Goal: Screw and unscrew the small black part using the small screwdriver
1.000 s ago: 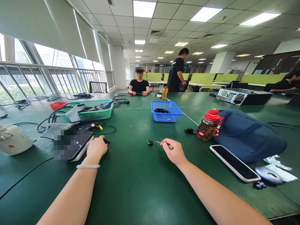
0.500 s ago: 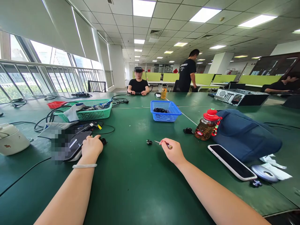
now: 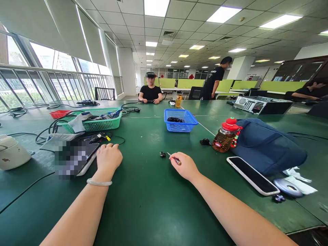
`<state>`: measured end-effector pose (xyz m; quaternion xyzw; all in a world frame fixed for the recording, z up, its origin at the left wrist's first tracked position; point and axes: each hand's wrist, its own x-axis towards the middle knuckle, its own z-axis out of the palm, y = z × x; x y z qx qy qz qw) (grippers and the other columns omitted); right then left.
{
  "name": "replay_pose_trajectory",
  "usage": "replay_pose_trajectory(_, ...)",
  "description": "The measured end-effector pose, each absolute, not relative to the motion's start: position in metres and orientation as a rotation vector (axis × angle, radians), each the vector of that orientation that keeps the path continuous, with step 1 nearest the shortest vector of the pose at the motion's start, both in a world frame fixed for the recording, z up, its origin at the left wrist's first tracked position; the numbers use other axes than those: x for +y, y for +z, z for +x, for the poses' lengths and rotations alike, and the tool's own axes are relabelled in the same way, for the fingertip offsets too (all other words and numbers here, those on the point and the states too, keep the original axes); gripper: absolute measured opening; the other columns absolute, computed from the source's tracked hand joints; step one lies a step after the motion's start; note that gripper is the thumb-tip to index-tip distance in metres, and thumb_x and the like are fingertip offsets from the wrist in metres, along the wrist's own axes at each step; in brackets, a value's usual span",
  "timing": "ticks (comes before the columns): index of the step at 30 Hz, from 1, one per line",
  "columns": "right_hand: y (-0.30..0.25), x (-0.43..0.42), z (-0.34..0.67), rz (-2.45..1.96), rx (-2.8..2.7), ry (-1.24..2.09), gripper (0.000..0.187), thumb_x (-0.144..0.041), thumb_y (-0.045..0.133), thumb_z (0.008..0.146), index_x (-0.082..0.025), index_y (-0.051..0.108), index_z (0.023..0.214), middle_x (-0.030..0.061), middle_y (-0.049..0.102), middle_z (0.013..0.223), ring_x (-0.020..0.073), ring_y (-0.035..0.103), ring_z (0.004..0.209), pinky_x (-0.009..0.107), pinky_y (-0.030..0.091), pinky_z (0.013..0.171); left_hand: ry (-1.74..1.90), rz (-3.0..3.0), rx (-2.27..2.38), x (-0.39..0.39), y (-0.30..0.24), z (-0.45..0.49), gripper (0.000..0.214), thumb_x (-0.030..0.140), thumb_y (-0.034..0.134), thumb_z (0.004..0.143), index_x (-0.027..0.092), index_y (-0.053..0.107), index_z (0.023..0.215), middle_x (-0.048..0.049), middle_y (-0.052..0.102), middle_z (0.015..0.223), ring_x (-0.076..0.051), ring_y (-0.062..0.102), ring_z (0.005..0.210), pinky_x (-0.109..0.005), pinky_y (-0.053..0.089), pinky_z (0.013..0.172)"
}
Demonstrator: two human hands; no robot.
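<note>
My right hand (image 3: 185, 166) holds a small screwdriver (image 3: 176, 160) with a brown handle and a thin metal shaft. Its tip points left, close beside a small black part (image 3: 163, 154) lying on the green table (image 3: 143, 198). My left hand (image 3: 109, 158), a pale bangle at its wrist, is low over the table with its fingers curled down. Whatever lies under those fingers is hidden by the back of the hand. Just left of it lies a dark flat device (image 3: 88, 153), partly blurred out.
Beyond my hands stand a blue basket (image 3: 183, 123) of black parts and a green basket (image 3: 105, 125) with gloves and cables. On the right are a red-lidded jar (image 3: 224, 136), a navy bag (image 3: 269, 147) and a phone (image 3: 252, 176). A person (image 3: 150, 91) sits opposite.
My left hand has moved right, away from the flat device, and covers the spot near a black piece. My right hand has shifted slightly left, bringing the screwdriver tip nearer the small part.
</note>
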<state>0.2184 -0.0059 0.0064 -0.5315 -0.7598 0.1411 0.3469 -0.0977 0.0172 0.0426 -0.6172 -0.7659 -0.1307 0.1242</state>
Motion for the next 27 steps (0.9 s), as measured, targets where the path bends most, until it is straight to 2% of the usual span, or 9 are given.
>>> replay_pose_trajectory(4,0.005,-0.012,0.210,-1.326,-2.203,0.308,0.020,-0.026,0.052,0.089,-0.024,0.072,0.092,0.0011,0.064,0.083,0.0127,0.057,0.067,0.025,0.042,0.064,-0.508,-2.219,-1.805,0.009,0.036,-0.056,0.043,0.033,0.046,0.091,0.023,0.061,0.130,-0.0105,0.059,0.137,-0.032,0.037,0.136,-0.049,0.032,0.110)
replay_pose_trajectory(9,0.007,-0.020,0.204,-1.118,-2.391,0.288,0.019,-0.028,0.056,0.089,-0.026,0.072,0.099,0.0011,0.065,0.087,0.0131,0.060,0.074,0.024,0.044,0.070,-0.499,-2.694,-1.391,0.000,0.013,-0.015,0.055,0.041,0.053,0.090,0.028,0.046,0.144,-0.0084,0.037,0.156,-0.031,0.026,0.145,-0.050,0.029,0.115)
replay_pose_trajectory(11,0.008,-0.021,0.204,-1.101,-2.407,0.280,0.019,-0.029,0.056,0.090,-0.026,0.072,0.099,0.0012,0.066,0.088,0.0132,0.060,0.074,0.025,0.045,0.071,-0.423,-2.780,-1.383,0.000,0.005,-0.010,0.056,0.043,0.052,0.091,0.029,0.045,0.144,-0.0084,0.035,0.157,-0.033,0.022,0.147,-0.052,0.027,0.115)
replay_pose_trajectory(14,0.010,-0.019,0.206,-1.205,-2.383,0.239,0.020,-0.029,0.056,0.090,-0.025,0.072,0.100,0.0015,0.066,0.087,0.0141,0.060,0.075,0.026,0.044,0.071,-0.361,-2.802,-1.475,0.007,0.000,-0.013,0.050,0.037,0.047,0.093,0.025,0.049,0.142,-0.0095,0.043,0.151,-0.030,0.033,0.142,-0.048,0.030,0.115)
replay_pose_trajectory(18,0.010,-0.013,0.212,-1.380,-2.320,0.247,0.023,-0.039,0.060,0.089,-0.025,0.070,0.105,0.0016,0.064,0.088,0.0154,0.060,0.076,0.027,0.043,0.068,-0.392,-2.686,-1.667,0.019,0.004,-0.030,0.043,0.021,0.037,0.093,0.022,0.065,0.126,-0.0112,0.062,0.125,-0.024,0.057,0.113,-0.038,0.044,0.102)
replay_pose_trajectory(20,0.009,-0.011,0.214,-1.438,-2.304,0.279,0.030,-0.046,0.063,0.086,-0.026,0.068,0.107,0.0018,0.064,0.090,0.0162,0.060,0.077,0.027,0.043,0.066,-0.386,-2.577,-1.768,0.024,0.010,-0.043,0.046,0.014,0.035,0.089,0.022,0.071,0.117,-0.0120,0.064,0.115,-0.024,0.059,0.105,-0.037,0.047,0.097)
replay_pose_trajectory(22,0.009,-0.010,0.215,-1.472,-2.302,0.302,0.034,-0.049,0.064,0.085,-0.025,0.068,0.109,0.0025,0.064,0.091,0.0173,0.059,0.079,0.028,0.043,0.066,-0.401,-2.404,-1.860,0.028,0.017,-0.060,0.050,0.007,0.036,0.083,0.021,0.072,0.114,-0.0130,0.065,0.114,-0.025,0.058,0.105,-0.036,0.046,0.097)
replay_pose_trajectory(27,0.009,-0.010,0.214,-1.498,-2.300,0.314,0.033,-0.048,0.065,0.085,-0.025,0.068,0.108,0.0035,0.064,0.092,0.0184,0.059,0.083,0.028,0.043,0.068,-0.439,-1.881,-2.109,0.031,0.030,-0.108,0.050,0.012,0.038,0.082,0.018,0.070,0.120,-0.0155,0.062,0.125,-0.032,0.054,0.111,-0.042,0.046,0.091)
